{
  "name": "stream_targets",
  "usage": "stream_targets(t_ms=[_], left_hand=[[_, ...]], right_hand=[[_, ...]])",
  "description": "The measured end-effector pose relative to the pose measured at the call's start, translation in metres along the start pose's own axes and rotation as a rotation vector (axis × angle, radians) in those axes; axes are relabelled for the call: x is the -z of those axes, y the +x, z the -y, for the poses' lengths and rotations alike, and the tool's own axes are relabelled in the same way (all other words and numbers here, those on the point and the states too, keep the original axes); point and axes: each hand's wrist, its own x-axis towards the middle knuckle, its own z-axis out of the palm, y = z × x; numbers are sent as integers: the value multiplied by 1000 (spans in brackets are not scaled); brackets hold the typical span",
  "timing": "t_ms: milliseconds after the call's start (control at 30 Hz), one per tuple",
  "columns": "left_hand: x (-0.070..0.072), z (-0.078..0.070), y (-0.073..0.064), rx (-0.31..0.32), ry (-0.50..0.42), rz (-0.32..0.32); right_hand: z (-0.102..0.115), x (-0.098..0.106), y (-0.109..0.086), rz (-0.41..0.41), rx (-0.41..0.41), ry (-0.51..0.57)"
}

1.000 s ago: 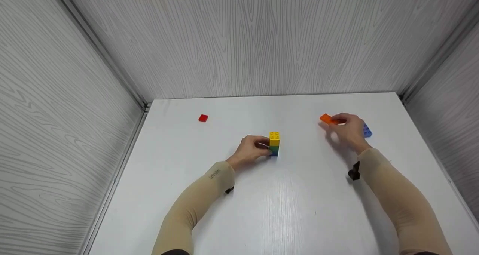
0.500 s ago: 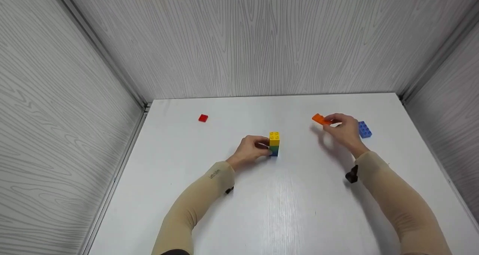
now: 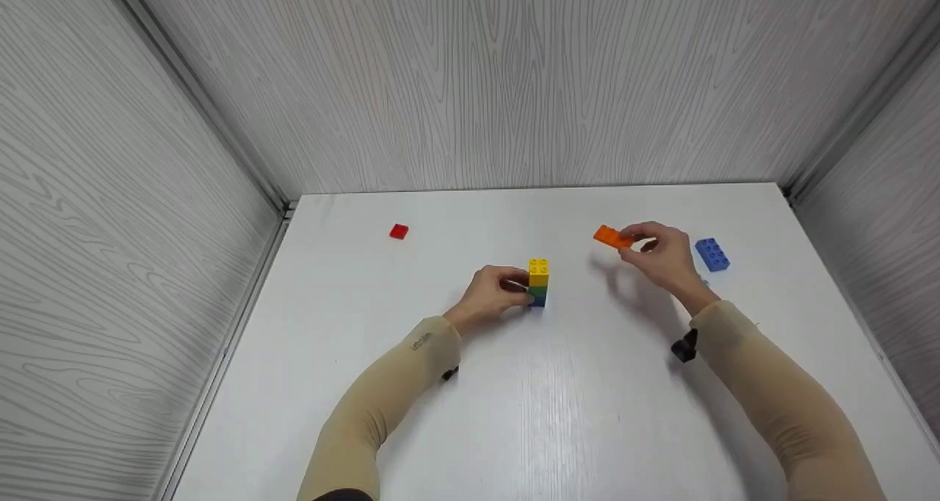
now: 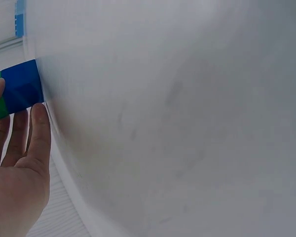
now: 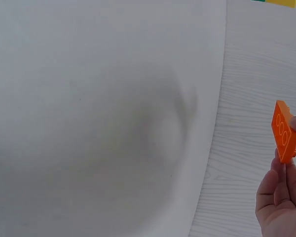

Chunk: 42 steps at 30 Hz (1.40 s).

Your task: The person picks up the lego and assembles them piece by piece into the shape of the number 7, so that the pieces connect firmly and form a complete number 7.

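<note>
My left hand [image 3: 490,294] grips the lower part of a small upright tower of toy building bricks [image 3: 538,282], yellow on top, green in the middle and blue at the bottom. In the left wrist view, the thumb lies on the tower's green-and-blue side, with the blue brick [image 4: 23,88] against the table. Over the right half of the table, my right hand [image 3: 663,258] pinches one end of a flat orange brick [image 3: 612,236], held above the surface. The right wrist view shows the orange brick's hollow underside with its round tubes [image 5: 284,129].
A blue brick [image 3: 712,255] with studs lies right of my right hand. Beside my right wrist, a small light-blue piece [image 3: 705,281] is mostly hidden. A flat red brick [image 3: 399,231] sits at the table's back left. Grey wood-patterned panels [image 3: 514,82] border the white table [image 3: 558,405].
My right hand has moved left with the orange brick, away from the blue brick, which now shows fully. My left hand and the tower have stayed in place.
</note>
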Motion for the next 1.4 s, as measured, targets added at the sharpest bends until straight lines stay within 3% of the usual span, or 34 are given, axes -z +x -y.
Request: stream_targets(t_ms=[800, 1400], left_hand=[[0, -1, 0, -5, 23, 6], [1, 0, -1, 4, 8, 6]], right_hand=[[38, -20, -10, 94, 235, 99], [64, -41, -14, 193, 349, 154]])
